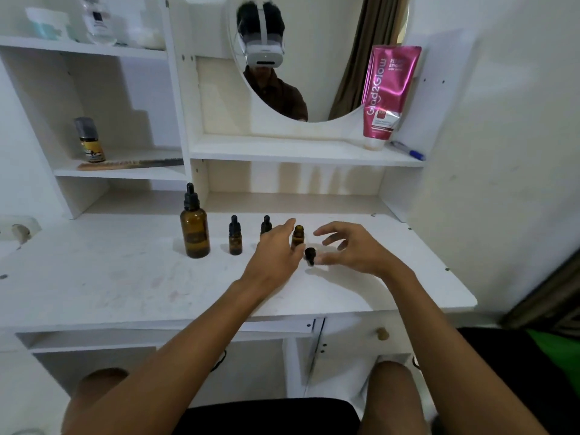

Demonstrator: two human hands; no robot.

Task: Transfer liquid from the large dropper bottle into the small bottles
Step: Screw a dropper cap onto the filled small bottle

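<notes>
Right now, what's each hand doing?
Left hand: open, beside the uncapped small bottle.
Right hand: open, thumb at the dropper cap.

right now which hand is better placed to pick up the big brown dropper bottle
Left. The left hand is open and nearer the tall amber glass dropper bottle. The right hand is beyond the open small amber bottle, by the loose black cap.

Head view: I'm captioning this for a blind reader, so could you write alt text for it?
A left hand and a right hand reach over a white desk to an uncapped small amber bottle, its black dropper cap beside the right thumb. Further left stand two capped small bottles and a large amber dropper bottle.
</notes>
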